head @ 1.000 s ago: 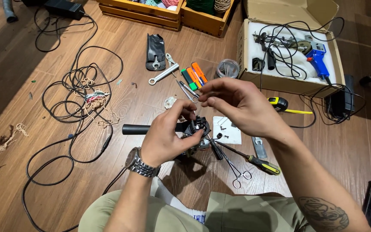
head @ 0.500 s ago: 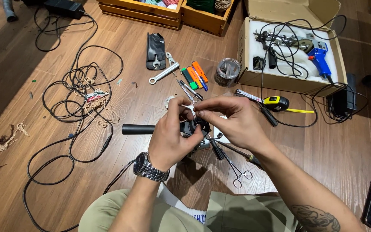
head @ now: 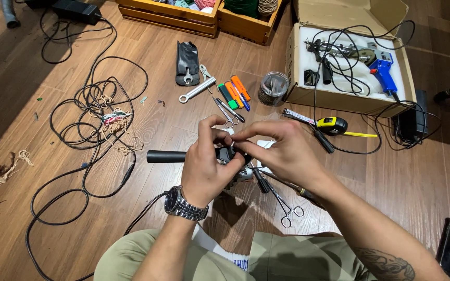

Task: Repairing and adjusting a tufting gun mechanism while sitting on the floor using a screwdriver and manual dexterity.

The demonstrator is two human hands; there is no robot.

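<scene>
My left hand [head: 208, 166], with a metal watch on its wrist, grips a small black device [head: 228, 154] above the wooden floor. A black cylindrical handle [head: 165, 156] sticks out to the left of that hand. My right hand [head: 282, 151] meets the left one from the right, its thumb and forefinger pinched on the top of the same device. The device is mostly hidden by my fingers. Below the hands lie metal forceps [head: 283, 200] and a screwdriver [head: 260, 182].
A tangle of black cable [head: 87, 112] lies to the left. Beyond the hands are a wrench [head: 196, 90], coloured markers [head: 234, 91], a small jar [head: 273, 88], a yellow tape measure [head: 332, 125] and an open cardboard box [head: 350, 99] with a blue tool [head: 384, 70]. Wooden crates [head: 194, 15] stand at the back.
Both hands have closed in together on the device, and the right hand's fingers have shifted left onto its top. The view has tipped slightly.
</scene>
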